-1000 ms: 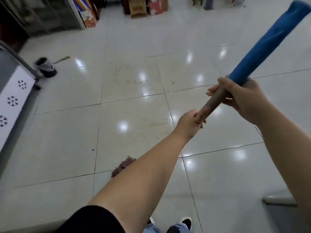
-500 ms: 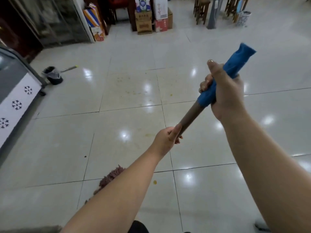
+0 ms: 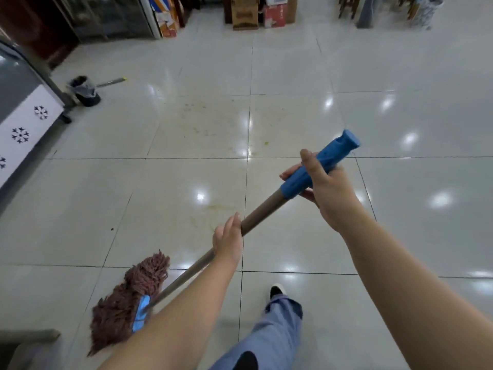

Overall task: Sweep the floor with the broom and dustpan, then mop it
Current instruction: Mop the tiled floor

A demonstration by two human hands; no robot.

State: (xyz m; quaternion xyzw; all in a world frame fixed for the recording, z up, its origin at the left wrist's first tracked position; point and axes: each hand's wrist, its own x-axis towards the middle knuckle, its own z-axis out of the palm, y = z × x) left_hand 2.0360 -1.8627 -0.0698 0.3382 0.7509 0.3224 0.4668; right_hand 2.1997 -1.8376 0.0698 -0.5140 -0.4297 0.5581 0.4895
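On the floor (image 3: 293,76) beside the shoe (image 3: 277,291), the mop (image 3: 128,297) lies flat for wiping. Left hand (image 3: 228,243) wraps its fingers (image 3: 234,222) midway round the pole to steer; right hand (image 3: 329,190) grips the blue end to push.

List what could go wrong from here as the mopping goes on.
1. The brown mop head lies close to the forward shoe; a step could land on its strands and trip the person.
2. The tiled floor looks glossy, so it may be slippery underfoot.
3. The yellowish stains lie ahead of the mop; short strokes by the left hand and right hand may miss them.
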